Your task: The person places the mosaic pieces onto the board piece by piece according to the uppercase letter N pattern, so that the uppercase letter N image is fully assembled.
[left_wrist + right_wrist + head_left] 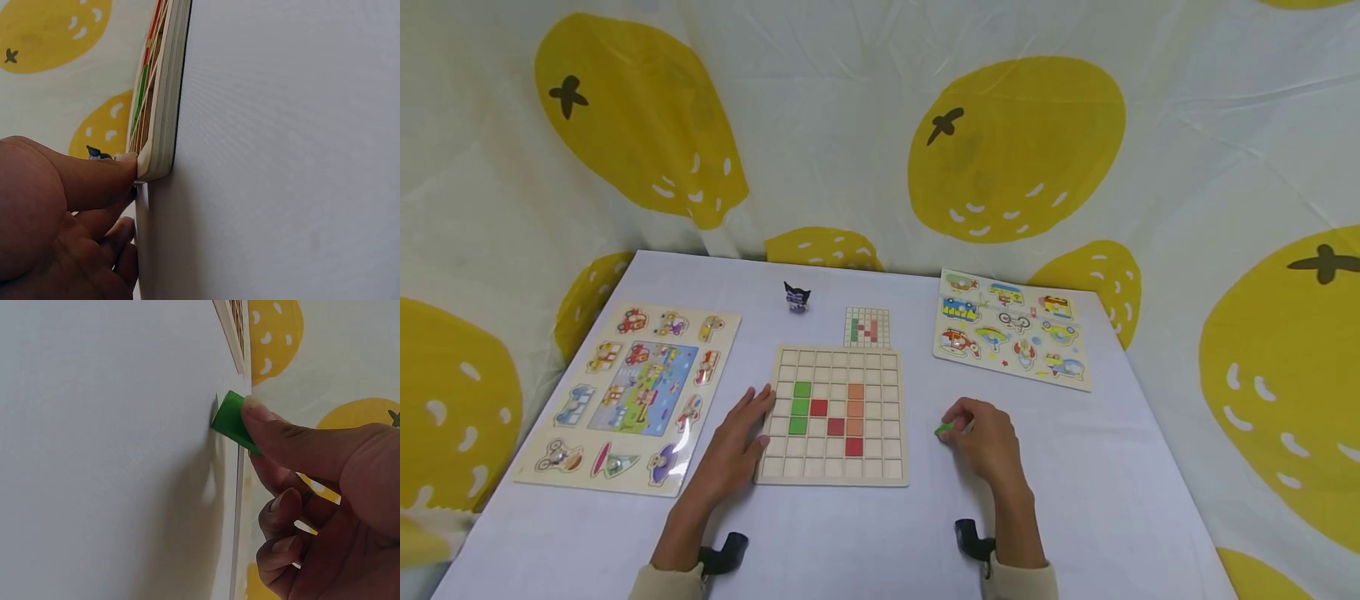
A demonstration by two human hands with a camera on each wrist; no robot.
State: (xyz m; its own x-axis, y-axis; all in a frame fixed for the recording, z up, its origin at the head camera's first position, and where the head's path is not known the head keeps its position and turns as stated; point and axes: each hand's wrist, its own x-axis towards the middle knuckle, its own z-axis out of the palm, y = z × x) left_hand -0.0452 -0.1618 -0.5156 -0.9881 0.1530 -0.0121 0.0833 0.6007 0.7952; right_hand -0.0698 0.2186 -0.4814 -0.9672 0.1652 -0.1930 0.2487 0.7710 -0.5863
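Note:
A wooden grid board [882, 477] lies flat in the middle of the table. On it a column of green tiles [800, 408] is at left, with red tiles [836, 427] stepping down to the right and orange tiles [855, 408] above the last red one. My left hand [737, 446] rests against the board's left edge, its fingers extended and the thumb [103, 181] right at the corner. To the right of the board, my right hand [985, 437] pinches a green tile [232, 419] between thumb and fingers, close over the white table.
Just behind the board lies a small printed grid card [880, 315], with a dark figurine [797, 297] to its left. A picture peg puzzle [576, 467] lies at left, and another vehicle puzzle [1011, 329] at the back right. A lemon-print cloth [850, 108] hangs behind.

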